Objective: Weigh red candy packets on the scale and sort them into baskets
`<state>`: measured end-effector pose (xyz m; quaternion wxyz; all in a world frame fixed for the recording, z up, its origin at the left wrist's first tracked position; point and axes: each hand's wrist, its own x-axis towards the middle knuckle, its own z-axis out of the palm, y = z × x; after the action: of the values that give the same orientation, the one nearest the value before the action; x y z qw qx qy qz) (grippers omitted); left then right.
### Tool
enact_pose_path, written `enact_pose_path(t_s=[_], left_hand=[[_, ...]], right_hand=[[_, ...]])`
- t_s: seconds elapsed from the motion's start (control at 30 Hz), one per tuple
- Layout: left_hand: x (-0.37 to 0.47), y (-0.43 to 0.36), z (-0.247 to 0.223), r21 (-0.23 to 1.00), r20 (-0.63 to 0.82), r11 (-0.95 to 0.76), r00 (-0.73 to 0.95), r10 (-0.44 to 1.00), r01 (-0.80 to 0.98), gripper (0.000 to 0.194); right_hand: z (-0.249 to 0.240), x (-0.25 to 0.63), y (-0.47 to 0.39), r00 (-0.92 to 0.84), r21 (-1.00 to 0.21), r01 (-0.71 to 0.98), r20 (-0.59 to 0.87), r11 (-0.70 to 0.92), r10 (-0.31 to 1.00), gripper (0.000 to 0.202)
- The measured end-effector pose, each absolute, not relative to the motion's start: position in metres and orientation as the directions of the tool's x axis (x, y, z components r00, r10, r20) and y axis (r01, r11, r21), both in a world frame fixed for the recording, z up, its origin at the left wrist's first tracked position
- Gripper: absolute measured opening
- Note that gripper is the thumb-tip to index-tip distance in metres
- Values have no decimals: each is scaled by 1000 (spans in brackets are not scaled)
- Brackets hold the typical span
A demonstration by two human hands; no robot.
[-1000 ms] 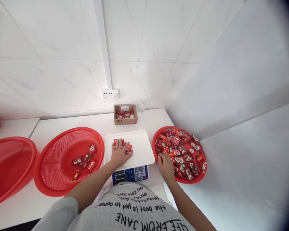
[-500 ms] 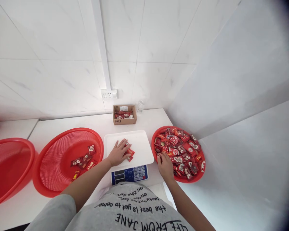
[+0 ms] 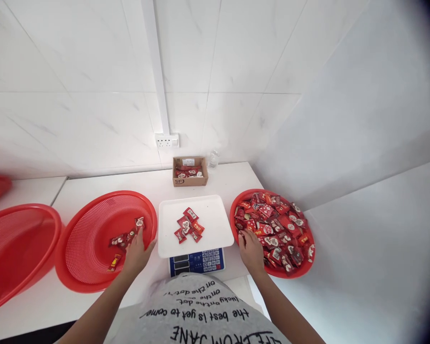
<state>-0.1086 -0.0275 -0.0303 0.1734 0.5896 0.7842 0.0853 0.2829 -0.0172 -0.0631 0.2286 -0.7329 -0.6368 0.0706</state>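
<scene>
My left hand (image 3: 137, 253) reaches over the near right rim of the middle red basket (image 3: 88, 229). Its thumb is apart from the fingers, and the fingertips are at a few small red snack packets (image 3: 119, 240) inside. Beside the other basket, my right hand (image 3: 251, 251) bends its fingers over the left rim, closed on a small dark-red packet at the edge of the pile (image 3: 272, 224). Between my hands, a white tray (image 3: 215, 210) on a blue digital scale (image 3: 197, 262) carries several red packets (image 3: 186, 224), untouched by either hand.
A cardboard box (image 3: 190, 180) holding red packets stands behind the tray, with a clear plastic or glass item (image 3: 213, 158) beside it. Another red basket (image 3: 21, 253) is at far left. A wall socket (image 3: 166, 140) is above the table; a wall closes the right side.
My left hand has left the packets on the tray and moved left into the basket, uncovering those packets. My right hand stays at the right basket's rim. The view has shifted slightly.
</scene>
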Motion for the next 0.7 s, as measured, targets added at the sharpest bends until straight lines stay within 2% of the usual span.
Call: enact_pose_path(t_s=[0.1, 0.2, 0.43, 0.7], left_hand=[[-110, -27, -32, 342, -228, 192, -117, 967, 920, 48], [-110, -20, -30, 293, -247, 130, -56, 967, 947, 43], [-131, -4, -22, 258, -229, 107, -47, 972, 960, 39], [-172, -9, -11, 177, -217, 170, -130, 967, 970, 42]], right_hand=[[-62, 282, -17, 177, -429, 899, 185, -83, 967, 44], [-61, 282, -17, 182, -441, 894, 182, -85, 966, 44], [-60, 282, -17, 180, -452, 889, 191, -76, 965, 45], [-59, 283, -16, 172, -450, 890, 196, -67, 966, 44]])
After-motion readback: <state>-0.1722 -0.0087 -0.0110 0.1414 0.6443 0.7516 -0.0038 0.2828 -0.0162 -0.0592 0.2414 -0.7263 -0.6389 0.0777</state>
